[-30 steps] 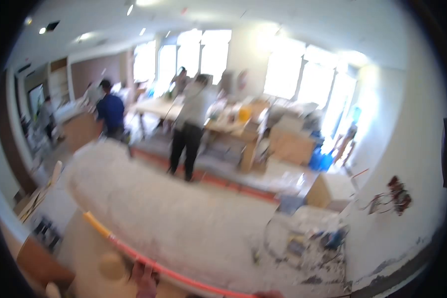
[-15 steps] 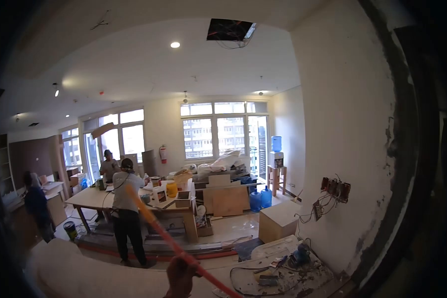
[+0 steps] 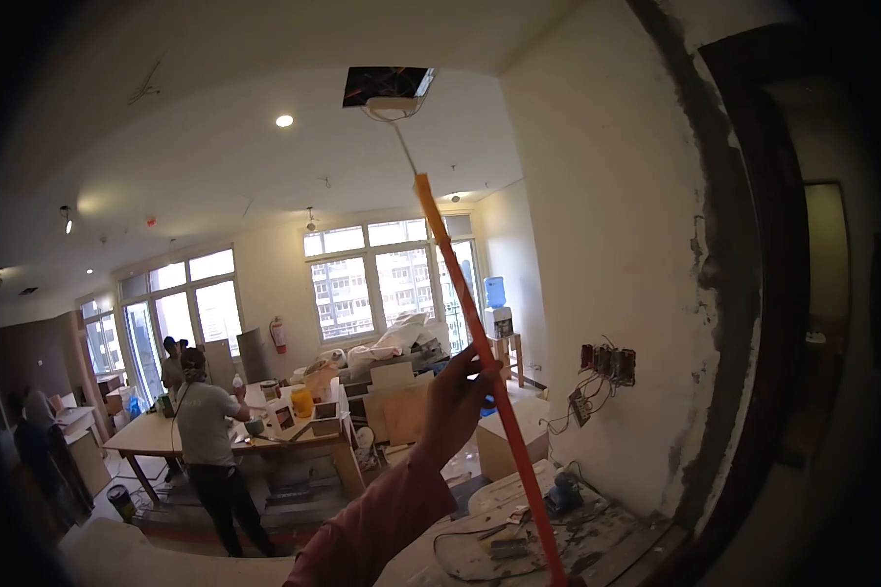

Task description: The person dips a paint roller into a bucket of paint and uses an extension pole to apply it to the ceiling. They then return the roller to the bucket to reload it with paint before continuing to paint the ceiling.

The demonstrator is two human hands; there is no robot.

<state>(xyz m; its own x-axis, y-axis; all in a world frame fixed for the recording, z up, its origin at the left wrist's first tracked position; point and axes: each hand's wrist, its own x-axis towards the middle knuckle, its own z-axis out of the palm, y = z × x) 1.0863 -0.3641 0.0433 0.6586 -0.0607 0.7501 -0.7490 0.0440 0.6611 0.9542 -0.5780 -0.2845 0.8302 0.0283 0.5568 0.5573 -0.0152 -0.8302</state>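
My left hand (image 3: 460,396), in a reddish sleeve, is closed around the red shaft of a long extension pole (image 3: 507,416). The shaft slants from the bottom edge up to an orange-yellow top section. A thin rod leads from there to a pale, rounded head that looks like a paint roller (image 3: 392,106). This head is in front of or against the dark square opening (image 3: 367,86) in the ceiling; contact cannot be made out. My right hand is out of view.
A low surface (image 3: 460,558) with tools and debris lies below. Loose wires hang from open wall boxes (image 3: 607,364) on the right. A person in a grey shirt (image 3: 206,423) stands at a cluttered worktable (image 3: 137,437), with other people farther back. A water dispenser (image 3: 497,318) stands by the window.
The pole has swung up and right, carrying the roller head from the left windows to the ceiling opening. My left hand has risen with it, and my view has tilted and turned right.
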